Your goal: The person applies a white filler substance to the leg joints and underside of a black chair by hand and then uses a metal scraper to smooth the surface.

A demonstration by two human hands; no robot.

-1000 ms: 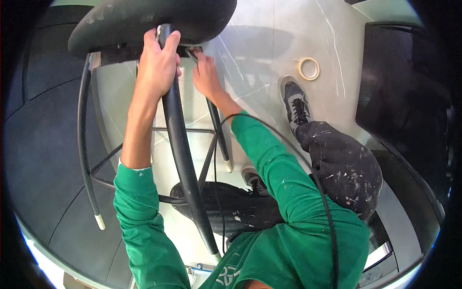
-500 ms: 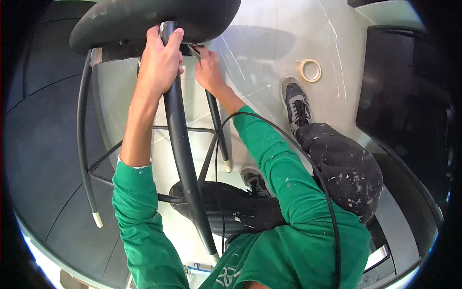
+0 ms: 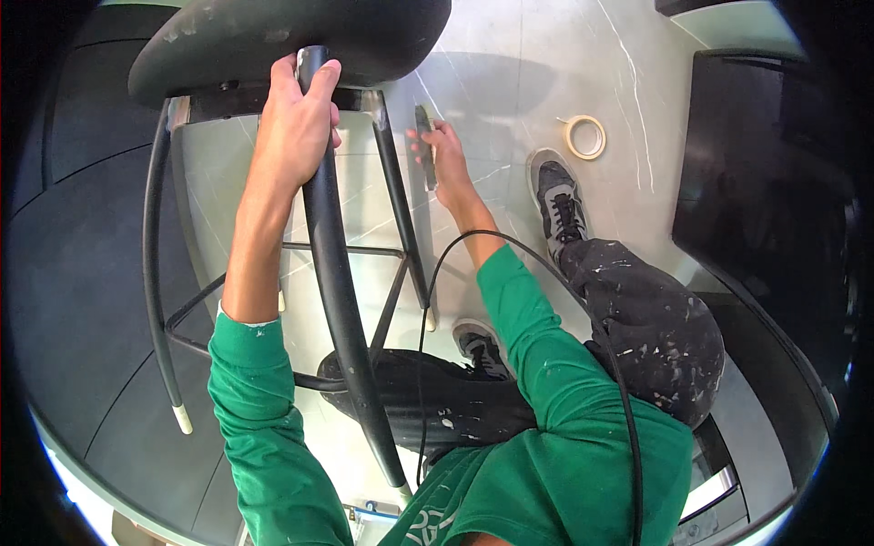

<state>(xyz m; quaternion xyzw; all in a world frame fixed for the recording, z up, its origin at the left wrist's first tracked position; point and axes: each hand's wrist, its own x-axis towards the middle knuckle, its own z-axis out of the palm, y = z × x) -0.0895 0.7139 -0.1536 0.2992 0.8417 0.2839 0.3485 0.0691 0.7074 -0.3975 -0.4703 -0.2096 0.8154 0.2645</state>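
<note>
A tall stool with a rounded black seat (image 3: 300,32), black tubular legs and pale leg tips stands tilted in front of me. My left hand (image 3: 296,136) is wrapped round the top of its nearest leg (image 3: 332,237), just below the seat. Bare, scuffed patches show at the tops of the legs. My right hand (image 3: 446,155) holds a narrow, flat, dark grey piece (image 3: 425,146) with a lighter edge, to the right of the stool's right leg (image 3: 398,191) and apart from it. I cannot make out exactly what kind of piece it is.
A roll of masking tape (image 3: 584,137) lies on the pale marbled floor beyond my shoe (image 3: 557,196). A black cable (image 3: 555,268) loops over my right arm. Dark panels (image 3: 91,255) stand at the left, a glossy black surface (image 3: 765,173) at the right.
My right hand has drawn back from under the seat, to the right and toward me, still holding the flat piece. My left hand keeps its grip on the leg.
</note>
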